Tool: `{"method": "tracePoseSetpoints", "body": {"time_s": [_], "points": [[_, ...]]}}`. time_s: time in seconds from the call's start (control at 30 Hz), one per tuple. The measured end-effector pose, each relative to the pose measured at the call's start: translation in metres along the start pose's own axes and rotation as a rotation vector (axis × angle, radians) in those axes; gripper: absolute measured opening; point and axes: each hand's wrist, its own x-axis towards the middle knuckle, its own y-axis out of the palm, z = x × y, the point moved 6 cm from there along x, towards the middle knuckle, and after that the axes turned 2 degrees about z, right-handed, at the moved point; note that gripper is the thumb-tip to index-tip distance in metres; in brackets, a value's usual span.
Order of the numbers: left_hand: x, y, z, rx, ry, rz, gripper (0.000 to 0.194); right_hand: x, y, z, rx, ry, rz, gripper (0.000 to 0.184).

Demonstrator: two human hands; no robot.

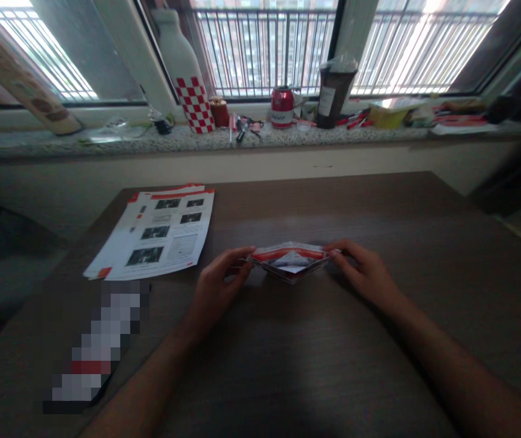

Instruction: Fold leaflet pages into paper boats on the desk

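A folded paper piece point(290, 260), white with red bands, lies low on the dark wooden table point(379, 201) in the middle of the view. My left hand point(217, 289) pinches its left tip with thumb and fingers. My right hand point(363, 271) pinches its right tip. Both forearms reach in from the lower edge of the view.
A stack of printed sheets point(155, 234) with red borders lies at the left of the table. A blurred-out object point(96, 347) sits near the front left. The window sill behind holds a red-checked bottle point(189, 73), a red can point(282, 107), a dark cup point(334, 91) and pens.
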Motion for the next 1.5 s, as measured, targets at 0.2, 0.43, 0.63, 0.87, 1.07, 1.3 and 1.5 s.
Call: {"method": "tracePoseSetpoints", "body": {"time_s": [0.2,0.43,0.63,0.87,1.07,1.3,1.5], "points": [[-0.001,0.0,-0.006,-0.057,-0.068,-0.021,0.027,0.0,0.004,0.002,0.034,-0.025,0.027,0.028],[-0.001,0.002,-0.011,-0.104,-0.179,-0.092,0.025,0.001,0.009,0.002,0.021,-0.03,0.041,0.028],[-0.001,0.003,-0.006,-0.112,-0.206,-0.072,0.024,0.002,0.011,0.001,0.001,-0.044,0.059,0.029],[-0.001,0.004,-0.005,-0.135,-0.227,-0.051,0.026,0.002,0.013,0.0,0.007,-0.045,0.089,0.028],[-0.001,0.003,0.0,-0.1,-0.252,-0.02,0.027,0.002,0.014,-0.002,0.008,-0.042,0.093,0.027],[-0.002,0.003,-0.004,-0.103,-0.227,-0.029,0.027,0.001,0.006,0.023,-0.122,-0.25,0.024,0.029],[-0.002,0.003,-0.007,-0.058,-0.161,-0.009,0.023,-0.004,0.021,0.05,-0.328,-0.466,0.048,0.038]]}}
